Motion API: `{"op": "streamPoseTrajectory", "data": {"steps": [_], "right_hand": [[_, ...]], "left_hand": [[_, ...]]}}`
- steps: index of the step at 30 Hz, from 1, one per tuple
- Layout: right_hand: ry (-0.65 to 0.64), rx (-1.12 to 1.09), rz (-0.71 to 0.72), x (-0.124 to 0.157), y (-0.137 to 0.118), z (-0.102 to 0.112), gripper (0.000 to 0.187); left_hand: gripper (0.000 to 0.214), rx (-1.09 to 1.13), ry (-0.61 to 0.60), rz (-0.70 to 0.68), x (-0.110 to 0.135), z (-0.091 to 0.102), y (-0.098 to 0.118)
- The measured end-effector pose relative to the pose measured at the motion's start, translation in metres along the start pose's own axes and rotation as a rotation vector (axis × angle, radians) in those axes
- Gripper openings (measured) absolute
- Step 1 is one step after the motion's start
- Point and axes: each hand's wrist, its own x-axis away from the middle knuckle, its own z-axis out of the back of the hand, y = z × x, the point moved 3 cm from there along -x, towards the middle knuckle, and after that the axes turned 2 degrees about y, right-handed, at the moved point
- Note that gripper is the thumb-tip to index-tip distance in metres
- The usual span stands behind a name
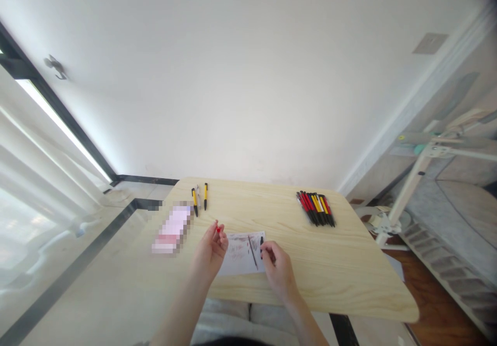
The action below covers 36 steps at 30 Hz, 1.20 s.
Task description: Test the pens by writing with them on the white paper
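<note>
My left hand [212, 250] is raised a little over the wooden table [349, 268], its fingertips pinched on a small red pen part [218, 229]. My right hand [275, 265] rests at the right edge of a scribbled sheet of paper [240, 255], fingers closed on a small black pen piece [261, 241]. A thin dark refill [252, 251] lies across the paper between my hands.
A bunch of several red, yellow and black pens [316, 207] lies at the far right of the table. Three pens [199, 199] lie at the far left, beside a blurred pink flat object [173, 228]. A fan stand [404, 190] is on the right.
</note>
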Motion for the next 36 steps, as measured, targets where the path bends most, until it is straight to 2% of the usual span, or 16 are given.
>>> {"op": "streamPoseTrajectory", "data": {"steps": [6, 11, 15, 19, 23, 26, 29, 33, 36], "right_hand": [[-0.007, 0.063, 0.031, 0.003, -0.004, 0.001, 0.018], [-0.083, 0.417, 0.087, 0.009, -0.017, 0.001, 0.008], [-0.114, 0.597, 0.069, 0.010, -0.022, -0.002, 0.003], [-0.151, 0.672, 0.048, 0.010, -0.021, -0.008, 0.006], [-0.175, 0.733, 0.012, 0.009, -0.022, -0.014, 0.010], [-0.210, 0.809, -0.009, 0.006, -0.028, -0.018, 0.011], [-0.258, 0.916, -0.015, 0.001, -0.035, -0.022, 0.015], [-0.330, 1.017, 0.001, -0.008, -0.043, -0.028, 0.018], [-0.356, 1.051, 0.002, -0.012, -0.046, -0.033, 0.018]], "left_hand": [[0.005, -0.066, -0.045, -0.064, 0.001, 0.006, 0.007], [0.008, -0.107, 0.038, -0.241, 0.001, 0.017, 0.028], [0.017, -0.173, -0.039, -0.214, 0.002, 0.016, 0.036], [0.028, -0.199, -0.085, -0.252, 0.004, 0.017, 0.042], [0.033, -0.226, -0.108, -0.204, 0.004, 0.023, 0.039], [0.037, -0.233, -0.066, -0.206, 0.007, 0.028, 0.034], [0.042, -0.318, -0.019, -0.148, 0.011, 0.030, 0.023], [0.042, -0.376, -0.018, -0.050, 0.013, 0.031, 0.007], [0.042, -0.393, -0.016, -0.068, 0.012, 0.032, 0.000]]}}
